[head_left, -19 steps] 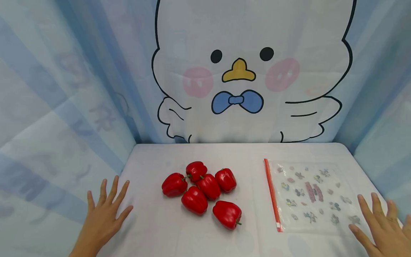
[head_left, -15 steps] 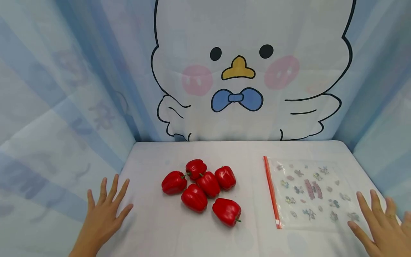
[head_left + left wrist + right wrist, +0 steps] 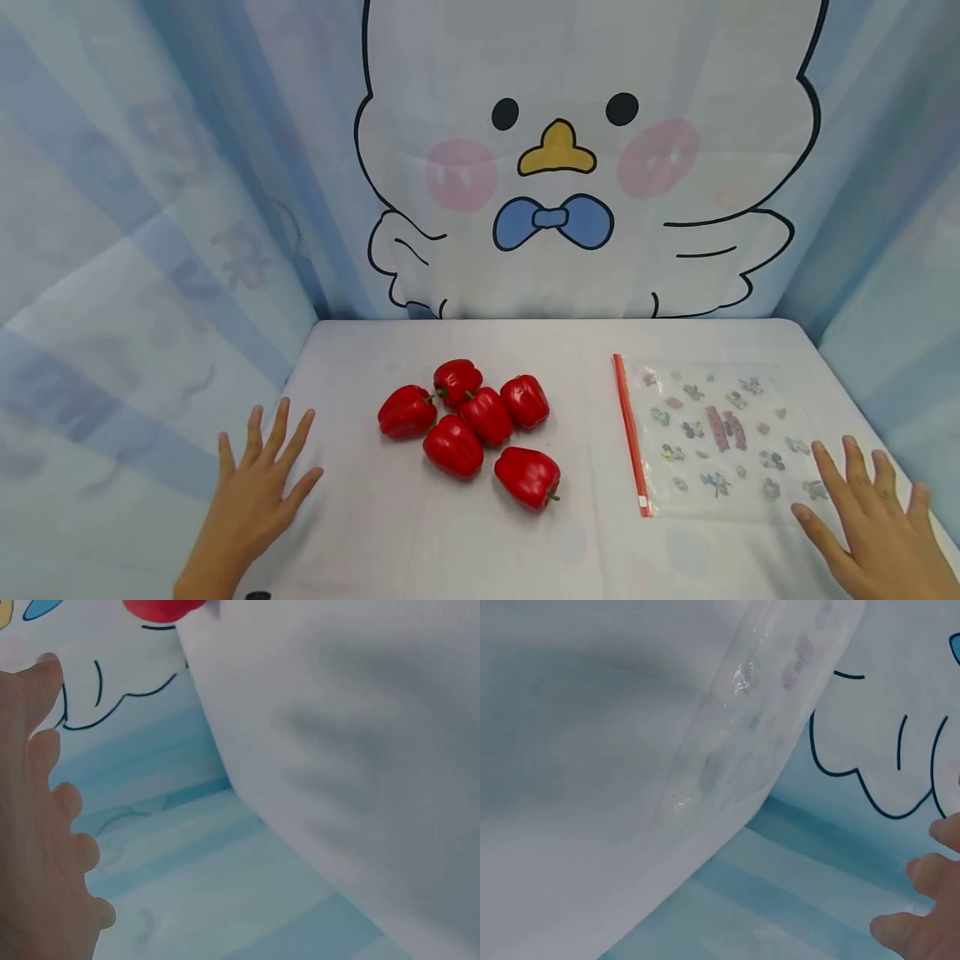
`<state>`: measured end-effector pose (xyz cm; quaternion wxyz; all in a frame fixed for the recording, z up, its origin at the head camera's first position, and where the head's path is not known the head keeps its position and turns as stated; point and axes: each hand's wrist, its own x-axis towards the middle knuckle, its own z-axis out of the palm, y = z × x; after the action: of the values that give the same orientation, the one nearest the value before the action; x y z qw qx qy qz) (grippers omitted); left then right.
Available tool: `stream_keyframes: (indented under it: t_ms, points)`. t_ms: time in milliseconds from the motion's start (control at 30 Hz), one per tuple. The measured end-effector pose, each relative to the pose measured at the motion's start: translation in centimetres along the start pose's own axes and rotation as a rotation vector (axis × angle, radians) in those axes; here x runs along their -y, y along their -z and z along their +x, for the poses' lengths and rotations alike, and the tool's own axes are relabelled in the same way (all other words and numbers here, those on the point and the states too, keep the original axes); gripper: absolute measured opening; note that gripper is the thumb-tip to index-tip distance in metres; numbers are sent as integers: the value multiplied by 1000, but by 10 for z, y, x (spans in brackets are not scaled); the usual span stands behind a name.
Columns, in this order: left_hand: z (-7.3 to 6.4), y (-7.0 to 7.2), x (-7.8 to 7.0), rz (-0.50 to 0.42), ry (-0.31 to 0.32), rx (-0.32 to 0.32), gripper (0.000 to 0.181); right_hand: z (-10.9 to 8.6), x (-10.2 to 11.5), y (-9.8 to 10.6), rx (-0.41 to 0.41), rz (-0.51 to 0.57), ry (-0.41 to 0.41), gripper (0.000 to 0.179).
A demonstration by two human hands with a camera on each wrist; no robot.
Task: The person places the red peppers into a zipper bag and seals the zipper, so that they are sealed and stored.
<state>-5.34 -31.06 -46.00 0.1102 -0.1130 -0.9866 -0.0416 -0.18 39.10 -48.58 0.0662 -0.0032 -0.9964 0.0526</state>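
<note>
My left hand [image 3: 255, 492] hovers at the table's left side, fingers spread, holding nothing. To its right lie several glossy red bell peppers with green stems: a cluster around a middle pepper [image 3: 486, 416], and one pepper [image 3: 527, 477] a little apart at the front. My right hand [image 3: 873, 517], also with fingers spread and nothing in it, is over the right side, its fingertips near the lower right corner of a clear zip bag [image 3: 708, 483]. The bag lies flat, printed with small figures, its red zip edge [image 3: 632, 437] facing the peppers. Part of one pepper [image 3: 161, 606] shows in the left wrist view.
A white cloth covers the table [image 3: 570, 567], which has rounded back corners. Behind it hangs a curtain [image 3: 555, 275] printed with a cartoon bird; pale blue curtains [image 3: 135, 275] flank both sides. A small dark object [image 3: 258, 595] pokes in at the bottom edge beside the left wrist.
The head view has tilted down slightly, so the table and peppers appear higher. Both hands have drifted a little inward, still spread. The dark object has come into view at the bottom.
</note>
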Motion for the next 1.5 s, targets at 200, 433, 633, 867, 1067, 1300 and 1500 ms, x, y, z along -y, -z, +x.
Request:
stream_keyframes:
  t_ms: [200, 433, 633, 867, 1067, 1300, 1500]
  points:
    - [2, -4, -9, 1, -26, -54, 83, -2, 5, -5, -86, 40, 35, 89]
    - [1, -10, -16, -13, -79, -231, 66, -4, 22, -13, -181, 53, 51, 83]
    - [5, -16, -30, -99, -101, -358, 66, -2, 39, -22, -322, 146, 56, 69]
    - [6, -21, -50, -159, -82, -348, 52, 2, 56, -29, -413, 259, 51, 53]
    - [9, -27, -69, -169, -67, -321, 40, 11, 74, -28, -414, 315, 4, 44]
    - [18, -35, -95, -259, -117, -332, 38, 32, 104, -23, -338, 348, -78, 48]
    - [32, -41, -121, -356, -162, -288, 44, 47, 120, -23, -195, 382, -136, 53]
